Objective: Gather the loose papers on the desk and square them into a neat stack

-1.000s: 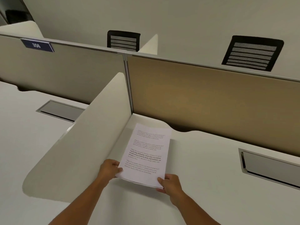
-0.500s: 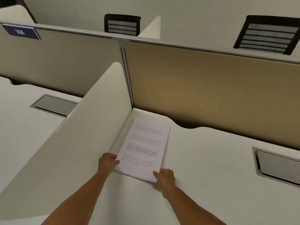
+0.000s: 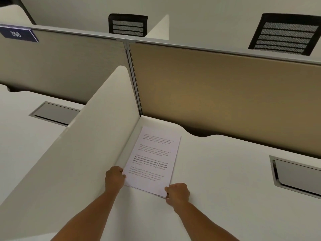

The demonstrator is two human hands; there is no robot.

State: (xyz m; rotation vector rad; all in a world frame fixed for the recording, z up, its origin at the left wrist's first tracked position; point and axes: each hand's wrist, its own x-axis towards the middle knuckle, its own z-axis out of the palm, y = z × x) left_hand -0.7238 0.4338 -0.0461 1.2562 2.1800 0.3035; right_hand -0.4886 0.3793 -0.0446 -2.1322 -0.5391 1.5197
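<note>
Overhead, a plain pale wall point(image 3: 208, 9) backs rows of cubicles; a tan partition point(image 3: 225, 94) closes the far side, with two black mesh chair backs point(image 3: 284, 33) rising behind it; a cream side divider point(image 3: 73, 150) runs along the left; a blue sign point(image 3: 17, 34) reads 306 (on the neighbouring panel); the white desk point(image 3: 225, 188) has a grey cable hatch point(image 3: 297, 176) at right; the stack of papers point(image 3: 152, 160) lies flat just beside the divider; the left hand point(image 3: 113, 178) pinches its near left corner; the right hand point(image 3: 178, 193) has a closed grip on the near right corner.
</note>
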